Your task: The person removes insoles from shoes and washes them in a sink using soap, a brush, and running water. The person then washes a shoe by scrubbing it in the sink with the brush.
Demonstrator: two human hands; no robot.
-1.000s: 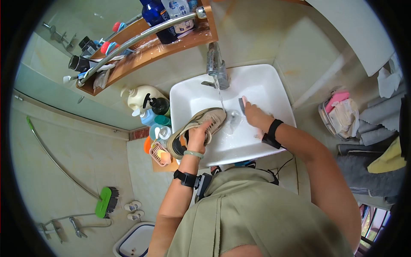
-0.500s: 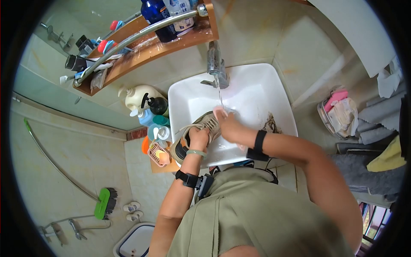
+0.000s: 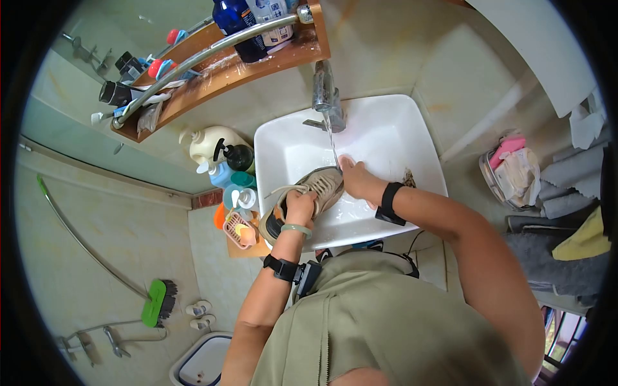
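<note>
A beige lace-up sneaker point(image 3: 328, 183) lies slanted across the left side of the white sink point(image 3: 412, 138), its heel over the front left rim. My left hand point(image 3: 300, 207) is closed on it around the laces and tongue. My right hand point(image 3: 362, 183) is just right of the toe, closed on a pink brush point(image 3: 346, 160); its bristles are hidden, and a bit of pink also shows below the palm. Water runs from the faucet point(image 3: 322, 90) in a thin stream beside the toe and my right fingertips.
Pump bottles point(image 3: 237, 156) and a pink soap basket point(image 3: 239, 233) crowd the sink's left side. Above hangs a wooden shelf point(image 3: 212, 82) with a metal rail. Dark dirt point(image 3: 409, 177) marks the basin's right. Towels point(image 3: 560, 186) hang at right.
My right hand has shifted slightly right and away from the sneaker with the brush, uncovering the toe. My left hand keeps its hold, and the sneaker has barely moved.
</note>
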